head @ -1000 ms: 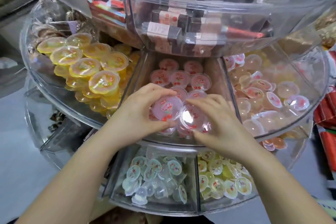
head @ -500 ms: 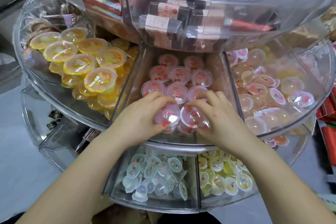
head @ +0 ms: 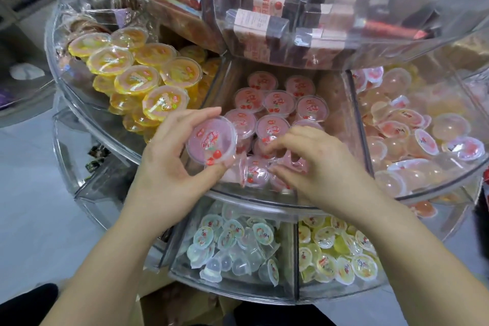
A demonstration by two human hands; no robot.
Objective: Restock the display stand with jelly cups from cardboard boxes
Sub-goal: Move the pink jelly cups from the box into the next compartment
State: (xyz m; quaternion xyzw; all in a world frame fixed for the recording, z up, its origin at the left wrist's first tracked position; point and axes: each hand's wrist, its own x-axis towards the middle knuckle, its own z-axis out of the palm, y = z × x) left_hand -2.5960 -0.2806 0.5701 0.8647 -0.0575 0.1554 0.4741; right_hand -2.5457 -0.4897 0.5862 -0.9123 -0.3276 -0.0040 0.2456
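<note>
Since the earlier frame, the left hand [head: 169, 164] has lifted one pink jelly cup [head: 211, 140] clear of the pile, pinching its rim between thumb and fingers, lid facing the camera. Yellow cups [head: 137, 79] fill the compartment at left. The pink cups [head: 277, 103] occupy the display stand's [head: 251, 198] middle compartment. The right hand [head: 315, 164] rests on them, fingers curled among the cups; grip cannot be told.

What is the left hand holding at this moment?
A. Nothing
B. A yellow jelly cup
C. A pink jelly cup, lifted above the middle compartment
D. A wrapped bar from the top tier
C: the left hand pinches a pink jelly cup between thumb and fingers, tilted lid-up over the middle compartment of pink cups.
</note>
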